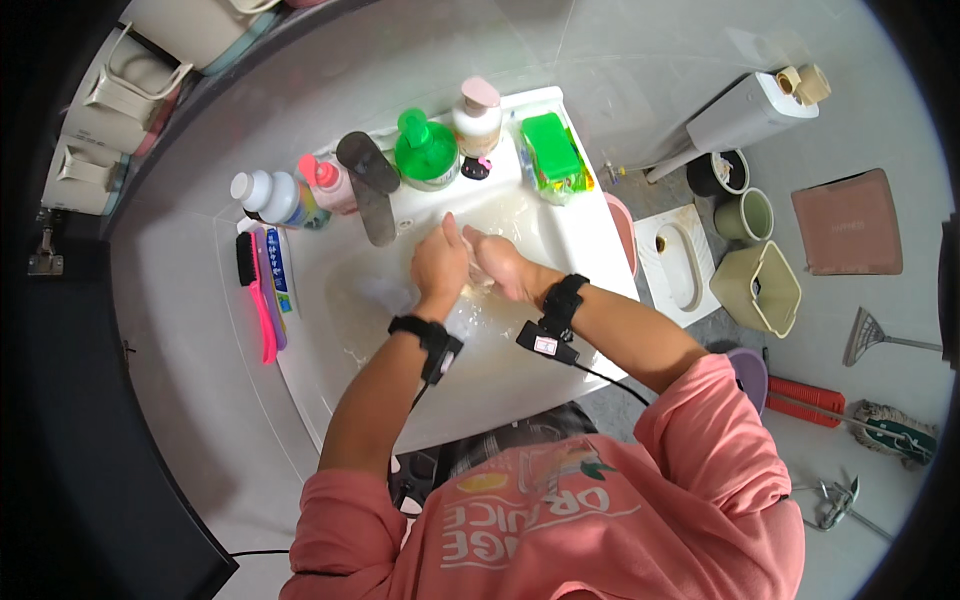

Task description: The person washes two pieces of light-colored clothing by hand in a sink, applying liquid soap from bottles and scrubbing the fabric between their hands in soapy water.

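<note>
My left hand [439, 264] and my right hand [501, 260] are close together over a white washbasin [592, 240], palms turned towards each other. A pale, wet patch shows between them, and whether it is water, lather or an object I cannot tell. Cloudy water [390, 300] lies in the bowl, with ripples and bright glints around the hands. Just behind my left hand is a dark grey faucet [375, 214], its spout pointing into the basin. Each wrist wears a black strap with a small cabled box.
Along the back rim stand a white bottle [270, 196], a pink pump bottle [328, 185], a green pump bottle [426, 154], a white pump bottle [478, 124] and a green block [551, 145] on packaging. A pink brush [264, 315] lies left. Rightward are a squat toilet [675, 262] and bins [757, 292].
</note>
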Demonstrator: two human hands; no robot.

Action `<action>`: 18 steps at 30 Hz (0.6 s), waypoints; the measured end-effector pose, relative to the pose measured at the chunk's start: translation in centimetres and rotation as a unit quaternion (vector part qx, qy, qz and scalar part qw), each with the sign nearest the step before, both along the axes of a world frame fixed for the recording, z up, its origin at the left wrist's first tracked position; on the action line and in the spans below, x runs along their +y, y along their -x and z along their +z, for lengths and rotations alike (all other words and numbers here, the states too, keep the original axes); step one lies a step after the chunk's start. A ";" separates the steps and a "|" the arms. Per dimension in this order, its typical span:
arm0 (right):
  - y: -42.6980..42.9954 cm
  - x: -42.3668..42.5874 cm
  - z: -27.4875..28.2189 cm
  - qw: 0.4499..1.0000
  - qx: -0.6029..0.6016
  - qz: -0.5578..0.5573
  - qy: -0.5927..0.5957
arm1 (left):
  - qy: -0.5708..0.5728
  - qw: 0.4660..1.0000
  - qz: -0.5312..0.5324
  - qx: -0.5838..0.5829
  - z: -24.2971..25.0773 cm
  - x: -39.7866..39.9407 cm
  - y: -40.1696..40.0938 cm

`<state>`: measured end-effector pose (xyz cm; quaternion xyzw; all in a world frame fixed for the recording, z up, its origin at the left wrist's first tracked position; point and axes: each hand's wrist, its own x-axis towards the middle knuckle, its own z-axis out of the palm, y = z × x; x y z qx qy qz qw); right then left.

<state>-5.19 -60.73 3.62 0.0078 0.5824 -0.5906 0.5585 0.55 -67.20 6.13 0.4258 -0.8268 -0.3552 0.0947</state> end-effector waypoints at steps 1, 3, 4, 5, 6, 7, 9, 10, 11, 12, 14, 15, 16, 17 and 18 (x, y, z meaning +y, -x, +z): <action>-0.1 0.4 0.3 1.000 0.024 -0.005 -0.007 | 0.032 0.999 -0.005 -0.004 0.4 0.4 -0.4; 0.2 0.9 1.3 1.000 -0.020 -0.001 0.006 | 0.040 0.997 -0.031 0.053 0.7 2.1 -0.6; 0.0 0.9 2.6 1.000 -0.017 0.008 0.011 | 0.067 0.997 -0.028 0.042 1.0 1.9 -0.6; -0.2 1.0 3.4 1.000 -0.015 0.017 0.016 | 0.093 0.995 -0.025 0.031 1.3 1.5 -0.5; -0.3 0.6 3.8 0.996 -0.074 -0.016 -0.036 | 0.019 1.000 -0.001 -0.024 1.7 -0.3 0.0; -0.4 0.8 3.8 0.997 -0.071 -0.015 -0.033 | 0.022 1.000 0.000 -0.021 2.0 0.0 0.1; -0.8 1.0 3.2 0.998 0.046 -0.022 0.046 | 0.073 0.996 -0.011 0.043 2.3 1.8 -0.4; -1.1 1.2 3.4 0.998 0.044 -0.023 0.044 | 0.080 0.990 -0.027 0.110 3.4 4.1 -0.7; -1.3 1.4 3.6 1.000 0.003 -0.022 0.015 | 0.078 0.991 -0.028 0.108 3.0 3.8 -0.9; -1.6 1.6 4.3 0.999 -0.037 -0.016 -0.010 | 0.070 0.997 -0.016 0.038 2.7 2.7 -1.1; -0.9 2.0 1.4 0.999 -0.004 0.034 -0.031 | 0.032 0.997 -0.014 -0.069 2.2 0.2 -0.9; -0.2 1.9 1.2 0.999 -0.003 0.035 -0.029 | 0.034 0.997 -0.013 -0.068 2.3 1.0 -0.9; 0.4 2.1 1.1 0.998 -0.031 0.039 0.034 | 0.054 0.998 -0.025 0.032 2.8 2.9 -1.3; 1.1 2.3 1.1 0.993 -0.058 0.043 0.097 | 0.074 0.988 -0.037 0.132 3.4 4.5 -1.2; 1.2 3.0 1.0 0.983 -0.087 0.044 0.157 | 0.074 0.991 -0.060 0.096 4.5 5.9 -1.0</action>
